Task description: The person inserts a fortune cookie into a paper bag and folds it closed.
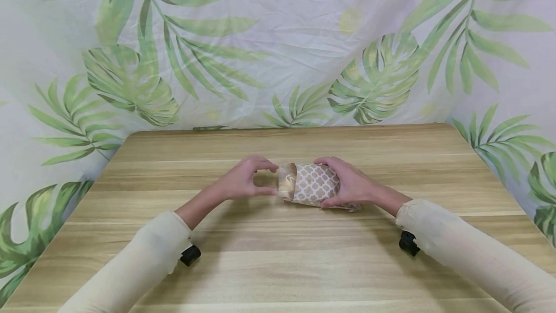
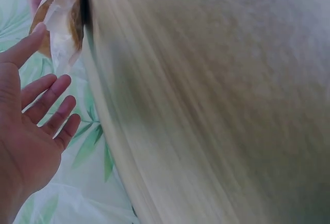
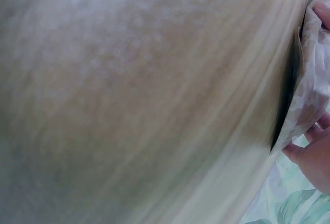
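A paper bag (image 1: 316,183) with a brown-and-white lattice print lies on its side on the wooden table (image 1: 278,264). Clear crinkled plastic (image 1: 286,181) with something golden-brown inside shows at its left end. My right hand (image 1: 357,183) grips the bag's right part, thumb on the near side and fingers on the far side. In the right wrist view, fingers of the right hand (image 3: 315,164) hold the bag's edge. My left hand (image 1: 241,177) has its thumb and fingers parted, tips right at the plastic end. The left wrist view shows the left hand (image 2: 26,126) with relaxed fingers beside the plastic (image 2: 64,28).
Behind the table hangs a pale cloth (image 1: 299,52) printed with green leaves, reaching down both sides. A small black device (image 1: 190,255) sits under the left sleeve (image 1: 134,260), and another black device (image 1: 409,244) under the right sleeve (image 1: 473,250).
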`<state>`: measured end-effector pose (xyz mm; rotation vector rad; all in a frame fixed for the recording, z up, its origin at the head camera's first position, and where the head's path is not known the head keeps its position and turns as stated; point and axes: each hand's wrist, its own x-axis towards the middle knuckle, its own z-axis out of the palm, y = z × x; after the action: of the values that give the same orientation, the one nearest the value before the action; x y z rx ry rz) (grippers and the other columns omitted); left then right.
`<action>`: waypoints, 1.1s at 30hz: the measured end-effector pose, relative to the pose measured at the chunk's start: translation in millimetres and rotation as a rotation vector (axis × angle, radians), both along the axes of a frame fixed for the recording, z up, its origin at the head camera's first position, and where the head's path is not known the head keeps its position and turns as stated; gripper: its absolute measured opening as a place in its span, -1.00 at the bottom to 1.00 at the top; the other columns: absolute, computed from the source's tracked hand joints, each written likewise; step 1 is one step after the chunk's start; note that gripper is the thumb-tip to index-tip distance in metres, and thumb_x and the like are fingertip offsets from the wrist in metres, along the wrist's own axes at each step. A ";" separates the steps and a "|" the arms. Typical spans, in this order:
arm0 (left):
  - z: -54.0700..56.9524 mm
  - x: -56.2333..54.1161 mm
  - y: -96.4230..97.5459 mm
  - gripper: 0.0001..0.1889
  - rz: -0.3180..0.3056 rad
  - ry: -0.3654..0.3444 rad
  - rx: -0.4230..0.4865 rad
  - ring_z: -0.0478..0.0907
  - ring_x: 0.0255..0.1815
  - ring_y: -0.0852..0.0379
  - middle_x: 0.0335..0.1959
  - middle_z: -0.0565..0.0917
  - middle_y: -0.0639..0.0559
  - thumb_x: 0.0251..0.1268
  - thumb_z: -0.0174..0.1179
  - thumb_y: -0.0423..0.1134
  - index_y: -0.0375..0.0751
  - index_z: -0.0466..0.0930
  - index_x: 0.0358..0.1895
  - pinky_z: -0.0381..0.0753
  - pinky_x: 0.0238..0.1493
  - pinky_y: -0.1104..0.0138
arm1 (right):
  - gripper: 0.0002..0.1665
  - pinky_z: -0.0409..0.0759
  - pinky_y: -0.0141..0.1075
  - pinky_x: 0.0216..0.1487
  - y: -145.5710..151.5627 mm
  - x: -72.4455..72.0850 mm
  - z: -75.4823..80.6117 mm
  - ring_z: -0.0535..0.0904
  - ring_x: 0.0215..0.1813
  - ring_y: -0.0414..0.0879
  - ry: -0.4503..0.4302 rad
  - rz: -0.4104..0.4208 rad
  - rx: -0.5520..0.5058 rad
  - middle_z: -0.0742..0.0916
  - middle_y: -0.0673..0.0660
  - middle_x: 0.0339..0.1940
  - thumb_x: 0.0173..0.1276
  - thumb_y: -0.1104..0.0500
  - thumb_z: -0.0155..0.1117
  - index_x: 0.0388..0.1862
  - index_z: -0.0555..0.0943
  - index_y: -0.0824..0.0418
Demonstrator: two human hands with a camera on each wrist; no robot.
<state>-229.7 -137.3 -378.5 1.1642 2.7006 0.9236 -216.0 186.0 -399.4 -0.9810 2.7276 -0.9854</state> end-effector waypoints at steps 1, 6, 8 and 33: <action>-0.6 -0.1 0.5 -0.42 -0.002 -0.009 0.007 0.58 0.25 -0.17 0.11 0.73 -0.17 0.16 0.54 -0.09 -0.36 0.68 0.18 0.48 0.33 -0.08 | 0.26 0.38 0.17 0.45 0.0 0.0 0.1 0.46 0.41 0.24 0.002 0.001 0.001 0.55 0.30 0.38 -0.18 -0.01 0.80 0.50 0.35 0.28; -2.1 0.4 2.4 -0.43 0.013 -0.043 0.022 0.55 0.27 -0.19 0.13 0.72 -0.16 0.17 0.54 -0.12 -0.36 0.67 0.20 0.49 0.32 -0.10 | 0.27 0.37 0.16 0.45 -0.2 -0.2 0.0 0.46 0.41 0.23 -0.003 0.002 -0.001 0.54 0.30 0.39 -0.18 -0.01 0.79 0.50 0.35 0.27; -2.9 0.1 3.7 -0.42 0.016 -0.059 0.032 0.56 0.26 -0.18 0.12 0.72 -0.17 0.16 0.55 -0.13 -0.36 0.67 0.20 0.53 0.26 -0.09 | 0.27 0.37 0.16 0.45 -0.2 -0.4 -0.2 0.46 0.41 0.23 -0.006 0.001 -0.004 0.54 0.30 0.39 -0.19 -0.01 0.79 0.50 0.35 0.27; -14.7 -4.0 29.8 -0.34 0.032 -0.160 0.184 0.56 -0.06 -0.05 -0.13 0.67 -0.15 -0.02 0.64 -0.29 -0.50 0.64 0.19 0.55 -0.18 0.27 | 0.28 0.39 0.17 0.44 2.1 -1.2 -4.6 0.48 0.39 0.22 0.008 0.016 -0.036 0.55 0.29 0.38 -0.18 -0.02 0.78 0.52 0.34 0.27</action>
<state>-233.7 -107.5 -393.1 1.0272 2.5587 1.2365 -217.2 188.1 -404.0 -1.0126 2.7138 -1.0335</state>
